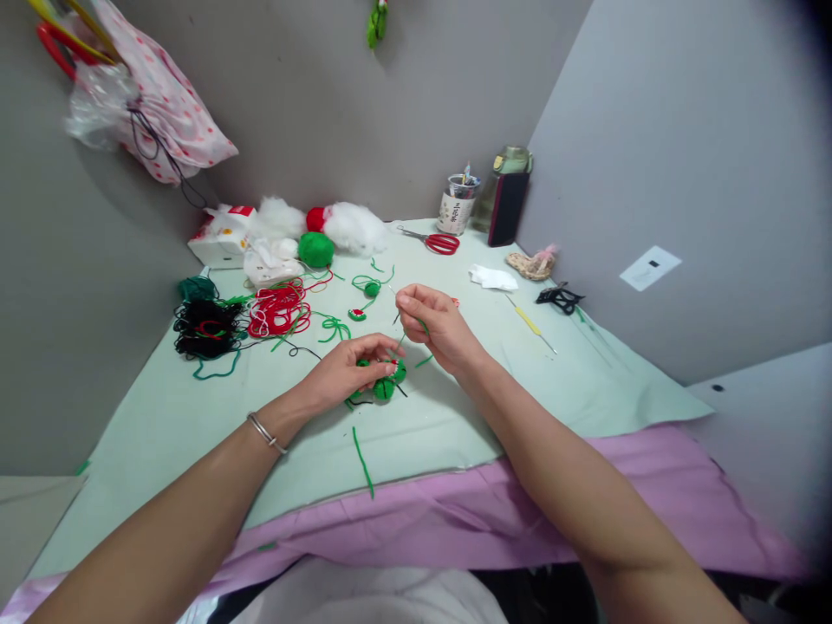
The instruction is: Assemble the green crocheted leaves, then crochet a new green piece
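My left hand (360,368) is closed on a small green crocheted piece (385,390) with red and white parts, held low over the table. Fingers cover some of it, and short black strands stick out below. Just above and to the right, my right hand (432,321) pinches green yarn (402,343) that runs down toward the piece. A thin pale tip, like a needle (392,291), shows at its fingertips; most of it is hidden. Beyond the hands lie a small red and green crocheted slice (357,315) and a little green ball (373,289) with a yarn tail.
Tangled black yarn (206,328) and red yarn (281,309) lie at left, with white stuffing (354,227) and a green yarn ball (316,250) behind. Red-handled scissors (442,243), a pen cup (456,208) and a phone (508,210) stand farther back. A yellow-handled hook (528,321) lies right.
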A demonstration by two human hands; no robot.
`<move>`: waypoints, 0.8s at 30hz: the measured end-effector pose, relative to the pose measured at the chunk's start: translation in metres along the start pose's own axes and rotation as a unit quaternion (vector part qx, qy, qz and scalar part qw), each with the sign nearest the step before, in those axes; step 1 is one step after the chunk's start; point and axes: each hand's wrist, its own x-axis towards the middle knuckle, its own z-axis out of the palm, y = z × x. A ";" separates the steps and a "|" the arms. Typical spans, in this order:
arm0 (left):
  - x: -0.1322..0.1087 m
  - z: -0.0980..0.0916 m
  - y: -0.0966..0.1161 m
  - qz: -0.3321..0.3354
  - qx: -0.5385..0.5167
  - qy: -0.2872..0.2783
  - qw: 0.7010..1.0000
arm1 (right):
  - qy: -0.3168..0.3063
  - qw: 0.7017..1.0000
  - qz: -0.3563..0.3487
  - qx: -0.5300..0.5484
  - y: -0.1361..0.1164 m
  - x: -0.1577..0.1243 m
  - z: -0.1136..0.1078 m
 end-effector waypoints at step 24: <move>-0.002 0.002 0.005 0.005 -0.071 0.095 0.993 | -0.014 0.997 -0.074 -0.024 -0.011 -0.008 0.005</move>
